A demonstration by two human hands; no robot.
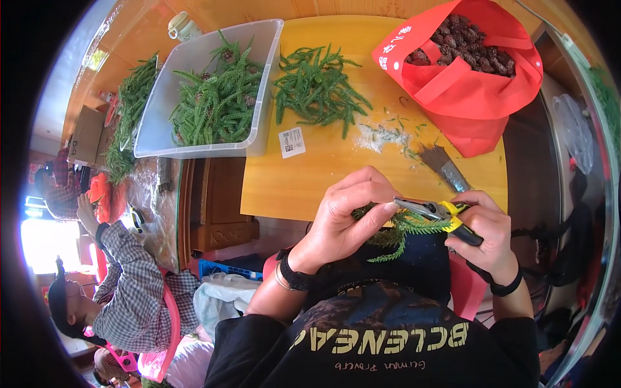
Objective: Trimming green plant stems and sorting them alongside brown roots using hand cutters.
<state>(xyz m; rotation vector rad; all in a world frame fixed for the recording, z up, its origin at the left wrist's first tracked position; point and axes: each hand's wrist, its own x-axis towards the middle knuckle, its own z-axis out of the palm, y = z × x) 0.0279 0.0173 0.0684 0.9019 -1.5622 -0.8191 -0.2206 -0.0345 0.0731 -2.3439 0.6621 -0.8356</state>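
In my right hand (pixel 485 234) are needle-nose pliers (pixel 458 222) with yellow and black handles. Their metal jaws reach left to the fingertips of my left hand (pixel 349 216). Thumb and forefinger of that hand are pinched at the jaw tips, and a green needle-leaved sprig (pixel 414 223) hangs from its grip, trailing below the pliers. Whether a thin wire sits in the jaws is too small to tell. Both hands are held over my lap, at the near edge of the yellow table (pixel 284 194).
A clear plastic bin (pixel 255 145) of green sprigs and pine cones stands at the table's left. Beside it lie loose sprigs (pixel 320 90), a white label (pixel 292 142), white crumbs (pixel 383 137) and a bundle of thin brown sticks (pixel 443 165). A red bag (pixel 446 97) holds pine cones. Co-workers sit at far left.
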